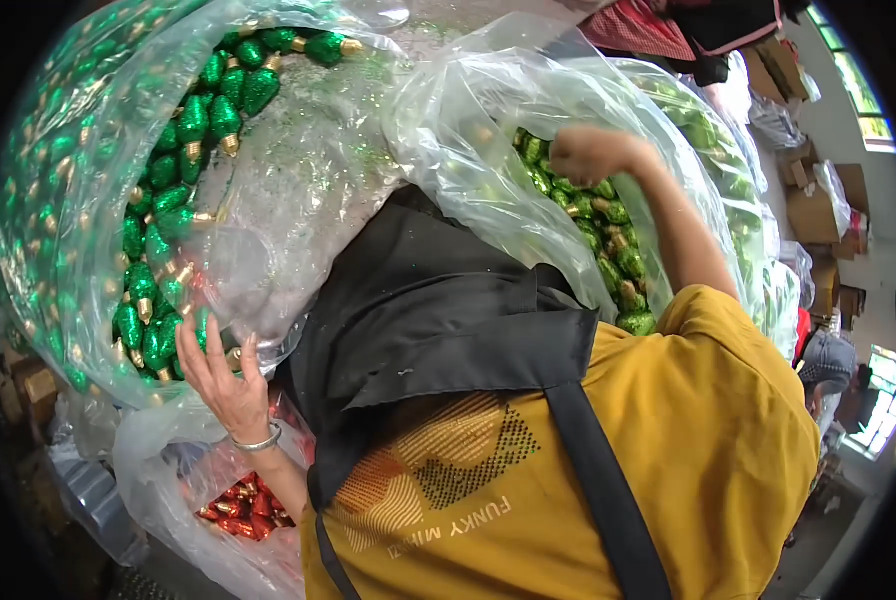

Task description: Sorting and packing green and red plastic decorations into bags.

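Observation:
My left hand (223, 382), with a silver bangle at the wrist, is at the lower edge of a clear plastic bag (53, 215). Its fingers are stretched out and apart, touching the dark green, glittery bulb-shaped ornaments (193, 120) with gold caps. Over at the right, my right hand (593, 157) hangs above lighter green glittery bulb ornaments (623, 250) inside another clear bag (468, 130). That hand is curled and smeared by motion; whether anything is in it cannot be seen.
Below my left forearm, a third clear bag (153, 460) holds red shiny ornaments (248, 505). Clear plastic sheeting with green glitter (308, 200) lies between the bags. Cardboard boxes (818, 205) stand at the far right. Another person's dark clothing (713, 25) shows at the top right.

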Tool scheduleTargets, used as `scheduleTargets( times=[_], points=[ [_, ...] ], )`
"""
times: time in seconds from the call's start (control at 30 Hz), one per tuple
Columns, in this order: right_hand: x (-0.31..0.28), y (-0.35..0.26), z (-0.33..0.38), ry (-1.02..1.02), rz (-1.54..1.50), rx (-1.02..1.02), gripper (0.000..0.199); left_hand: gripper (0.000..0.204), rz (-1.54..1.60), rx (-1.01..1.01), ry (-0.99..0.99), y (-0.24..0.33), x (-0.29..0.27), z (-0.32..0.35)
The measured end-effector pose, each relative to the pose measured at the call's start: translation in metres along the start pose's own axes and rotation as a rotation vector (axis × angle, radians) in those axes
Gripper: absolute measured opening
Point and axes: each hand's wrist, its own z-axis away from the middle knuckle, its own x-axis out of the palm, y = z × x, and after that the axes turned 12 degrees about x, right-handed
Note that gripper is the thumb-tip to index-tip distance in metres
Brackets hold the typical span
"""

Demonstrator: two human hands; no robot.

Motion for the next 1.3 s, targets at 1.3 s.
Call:
scheduleTargets(
  times=[1.3],
  points=[
    [0.231, 0.380, 0.125, 0.769, -0.025, 0.389, 0.039, 0.026, 0.310, 0.488, 0.223, 0.054, 0.007, -0.041]
  ],
)
